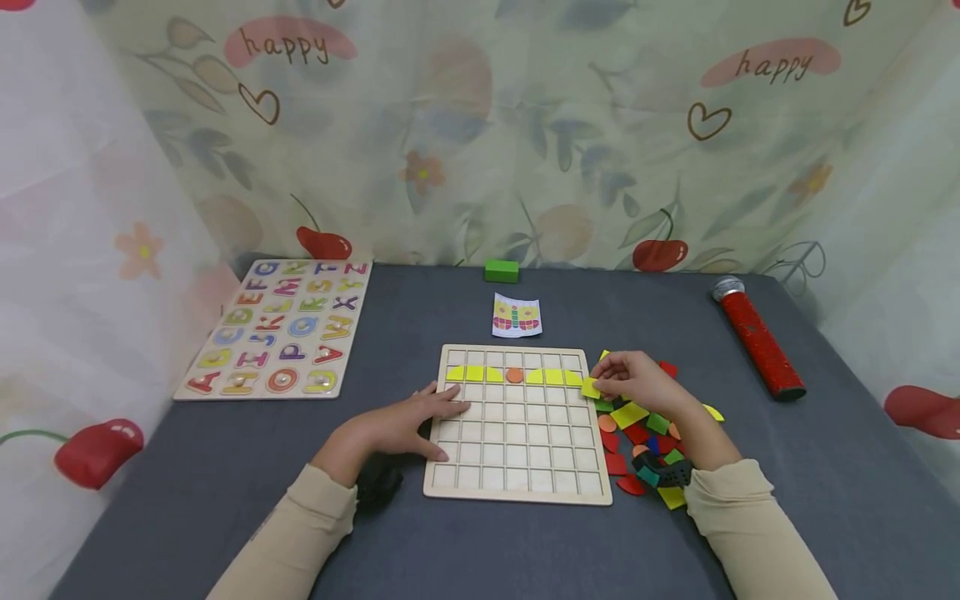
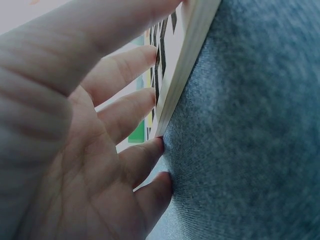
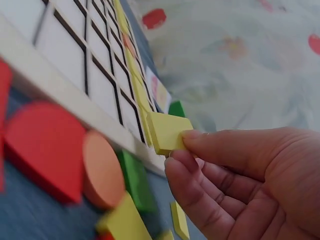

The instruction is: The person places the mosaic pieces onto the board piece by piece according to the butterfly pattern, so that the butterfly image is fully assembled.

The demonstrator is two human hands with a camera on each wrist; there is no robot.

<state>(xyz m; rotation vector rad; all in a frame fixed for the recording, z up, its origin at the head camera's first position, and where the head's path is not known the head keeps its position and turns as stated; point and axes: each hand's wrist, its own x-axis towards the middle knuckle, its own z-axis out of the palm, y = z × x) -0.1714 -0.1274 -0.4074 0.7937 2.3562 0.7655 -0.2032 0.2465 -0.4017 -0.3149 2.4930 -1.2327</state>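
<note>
A wooden grid board (image 1: pixel 517 458) lies on the dark table, with a row of yellow pieces and one orange disc (image 1: pixel 513 376) near its top. My right hand (image 1: pixel 637 379) pinches a yellow square tile (image 3: pixel 167 132) between thumb and fingertips at the board's upper right edge. Spread along the board's left side, my left hand (image 1: pixel 401 421) rests with its fingers straight, some on the board and some touching the table. Loose coloured pieces (image 1: pixel 633 433) in red, yellow, green, orange and blue lie right of the board, partly hidden under the right wrist.
A small pattern card (image 1: pixel 517 317) lies behind the board, with a green block (image 1: pixel 502 271) farther back. An alphabet board (image 1: pixel 277 333) occupies the left of the table. On the right lies a red microphone (image 1: pixel 761 342). Patterned curtains hang behind and at both sides.
</note>
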